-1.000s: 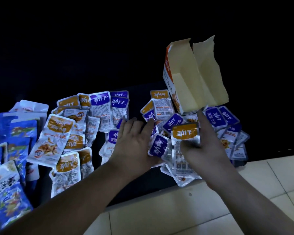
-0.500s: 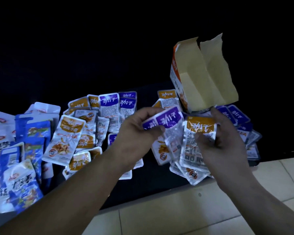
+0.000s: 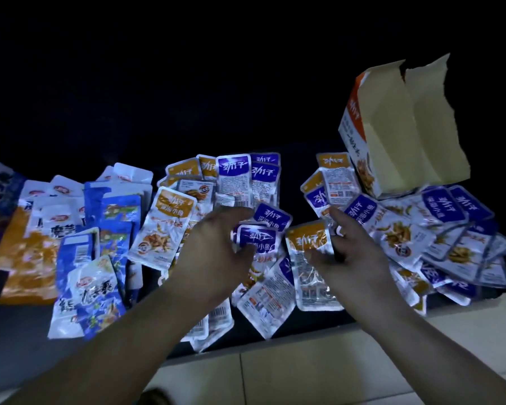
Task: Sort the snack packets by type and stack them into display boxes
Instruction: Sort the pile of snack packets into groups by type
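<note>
A purple-topped packet (image 3: 257, 239) was pinched between the thumb and curled fingers of the left hand (image 3: 214, 258), while an orange-topped packet (image 3: 308, 241) was held under the thumb of the right hand (image 3: 354, 258). Behind them, an open display box (image 3: 386, 133) was propped, tilted, on a heap of purple packets (image 3: 450, 217); blue packets (image 3: 114, 217) were spread at the left.

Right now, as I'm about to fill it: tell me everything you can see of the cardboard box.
The cardboard box stands at the back right, leaning, its open side toward the camera. Outside it is printed orange and white with a snack picture; inside is plain tan card, no packets visible. Two flaps stick up, the right one ragged. Its base rests among purple packets; nothing else touches it.
</note>
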Action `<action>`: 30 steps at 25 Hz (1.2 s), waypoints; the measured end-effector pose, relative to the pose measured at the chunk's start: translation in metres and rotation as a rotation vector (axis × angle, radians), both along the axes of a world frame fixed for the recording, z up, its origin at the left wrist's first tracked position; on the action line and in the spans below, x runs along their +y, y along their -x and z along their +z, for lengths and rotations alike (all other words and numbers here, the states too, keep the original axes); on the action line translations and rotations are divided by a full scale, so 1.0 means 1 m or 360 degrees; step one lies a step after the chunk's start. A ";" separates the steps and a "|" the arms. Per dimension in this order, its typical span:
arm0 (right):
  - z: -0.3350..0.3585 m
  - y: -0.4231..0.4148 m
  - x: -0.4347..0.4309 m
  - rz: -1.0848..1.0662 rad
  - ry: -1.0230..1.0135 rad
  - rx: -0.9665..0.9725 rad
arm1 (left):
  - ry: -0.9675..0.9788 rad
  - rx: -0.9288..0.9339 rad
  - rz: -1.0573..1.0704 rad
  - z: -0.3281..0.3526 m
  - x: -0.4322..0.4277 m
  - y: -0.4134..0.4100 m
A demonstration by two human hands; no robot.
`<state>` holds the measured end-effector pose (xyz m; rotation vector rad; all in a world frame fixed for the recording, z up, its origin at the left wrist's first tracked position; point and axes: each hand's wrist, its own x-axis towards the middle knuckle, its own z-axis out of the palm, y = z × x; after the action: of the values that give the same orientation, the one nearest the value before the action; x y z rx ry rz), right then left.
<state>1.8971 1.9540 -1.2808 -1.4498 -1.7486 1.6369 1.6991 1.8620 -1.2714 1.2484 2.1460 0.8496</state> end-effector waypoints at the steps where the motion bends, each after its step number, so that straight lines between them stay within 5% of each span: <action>1: 0.003 -0.004 0.003 -0.0044 -0.0002 0.0003 | -0.0064 0.0170 -0.0034 0.001 -0.001 -0.001; 6: 0.024 -0.039 0.021 -0.0178 -0.0288 -0.0056 | -0.0124 0.0287 -0.0280 -0.001 0.062 -0.040; 11: 0.012 -0.076 0.037 -0.0337 -0.0488 -0.0178 | 0.0539 0.0528 -0.0044 -0.027 0.172 -0.061; 14: 0.005 -0.094 0.048 -0.0344 -0.0591 -0.0368 | 0.0579 0.0139 0.0129 -0.035 0.187 -0.063; 18: 0.004 -0.084 0.059 -0.0031 -0.1214 -0.0924 | 0.0280 -0.0389 0.0317 -0.036 0.182 -0.065; 21: 0.008 -0.065 0.063 0.0164 -0.1175 -0.1186 | 0.0049 -0.0674 0.0529 -0.028 0.174 -0.051; 25: 0.008 -0.057 0.067 0.0156 -0.1103 -0.1348 | -0.0044 -0.0683 0.0501 -0.019 0.163 -0.031; 30: 0.013 -0.058 0.064 0.0118 -0.1451 -0.1202 | -0.0147 -0.0926 0.0450 0.012 0.098 -0.043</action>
<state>1.9548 2.0176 -1.2681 -1.5583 -2.4423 0.1102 1.7422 1.9601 -1.2592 0.6260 1.8317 1.2608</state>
